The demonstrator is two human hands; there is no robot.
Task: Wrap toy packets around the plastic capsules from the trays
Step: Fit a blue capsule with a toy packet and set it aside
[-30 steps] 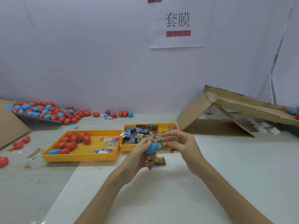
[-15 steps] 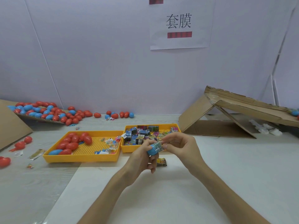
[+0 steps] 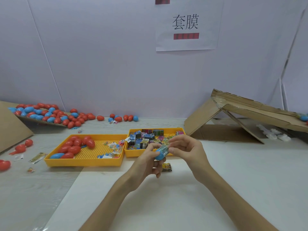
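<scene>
- Capsules (image 3: 45, 112), red and blue: heaped at the far left, at the back.
- left tray (image 3: 83, 161): holds red capsules and one blue at its left end, small toys (image 3: 115, 147) at its right.
- right tray (image 3: 138, 153): touches the left tray; full of packets (image 3: 143, 139).
- right hand (image 3: 186, 150): pinches the wrap (image 3: 164, 148) between thumb and forefinger.
- left hand (image 3: 146, 162): fingers curled round the blue capsule (image 3: 160, 155).
- blue capsule: tilted, held just in front of the right tray, above the table (image 3: 233, 180).
- wrap: sleeved round its upper part.
- spare packet (image 3: 167, 167): lies under the hands.
</scene>
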